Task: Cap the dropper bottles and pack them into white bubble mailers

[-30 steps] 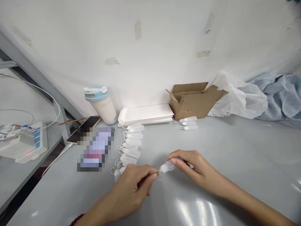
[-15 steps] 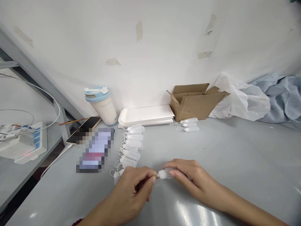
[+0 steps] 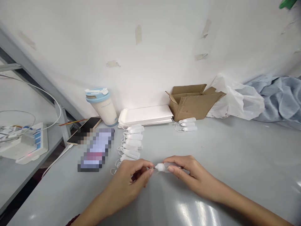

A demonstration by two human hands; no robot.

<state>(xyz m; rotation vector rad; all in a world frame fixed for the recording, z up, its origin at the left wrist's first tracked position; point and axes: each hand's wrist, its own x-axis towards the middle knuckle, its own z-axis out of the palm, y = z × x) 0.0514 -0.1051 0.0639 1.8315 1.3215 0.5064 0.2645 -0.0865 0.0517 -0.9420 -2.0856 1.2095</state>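
Observation:
A small translucent squeeze bottle [image 3: 162,167] with a white collar and pointed nozzle lies on its side just above the grey table, nozzle facing left. My right hand [image 3: 190,171] holds its body between thumb and fingers. At the nozzle's end, the thumb and forefinger of my left hand [image 3: 135,175] are pinched together on something small, which the fingertips mostly hide. Behind my left hand runs a column of similar bottles [image 3: 133,144] with looped white straps, the nearest partly covered by the hand. Several more such bottles [image 3: 188,124] lie farther back, by the cardboard box.
Against the wall stand a cup with a blue lid [image 3: 103,106], a stack of white flat packages [image 3: 145,116], an open cardboard box [image 3: 195,105], a white plastic bag [image 3: 240,100] and blue-grey cloth [image 3: 279,97]. Two phones [image 3: 96,150] and a power strip [image 3: 35,142] are at left.
Both hands and the bottle have shifted slightly away from me. More of the nozzle now shows beside my left fingertips. The camera view has turned a little to the right.

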